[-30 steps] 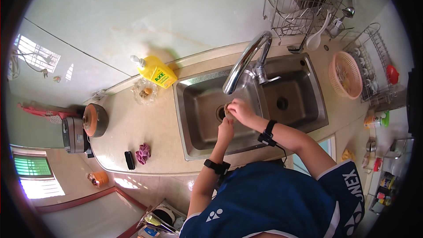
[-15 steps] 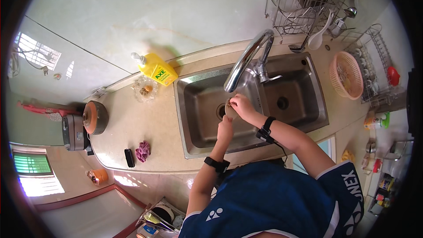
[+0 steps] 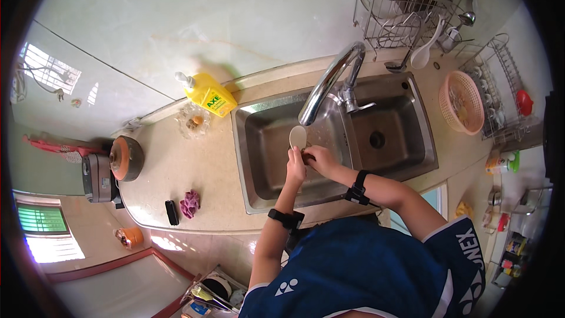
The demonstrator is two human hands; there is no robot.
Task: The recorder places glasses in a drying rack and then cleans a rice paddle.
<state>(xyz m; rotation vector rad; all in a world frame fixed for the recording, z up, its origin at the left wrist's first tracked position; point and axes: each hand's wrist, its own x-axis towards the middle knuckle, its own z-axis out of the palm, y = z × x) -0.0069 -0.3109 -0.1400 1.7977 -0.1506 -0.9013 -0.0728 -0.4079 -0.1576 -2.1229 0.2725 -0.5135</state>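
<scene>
In the sink's left basin (image 3: 259,165), my left hand (image 3: 295,168) is closed around a white spoon (image 3: 298,136). Its oval, pale head points up, just below the faucet spout (image 3: 312,106). My right hand (image 3: 321,161) is beside it, fingers pinched together near the spoon's lower part. A small dark brownish bit shows at the right fingertips, too small to name. The spoon's handle is mostly hidden by my hands.
A yellow detergent bottle (image 3: 210,95) and a clear plastic bag (image 3: 193,122) lie left of the sink, with a purple cloth (image 3: 190,204) and black case (image 3: 172,212) nearer. A pink basket (image 3: 462,103) and a wire rack (image 3: 406,12) stand right.
Both hands have moved slightly down toward me. The spoon's head has turned up and now shows its pale face above my left hand.
</scene>
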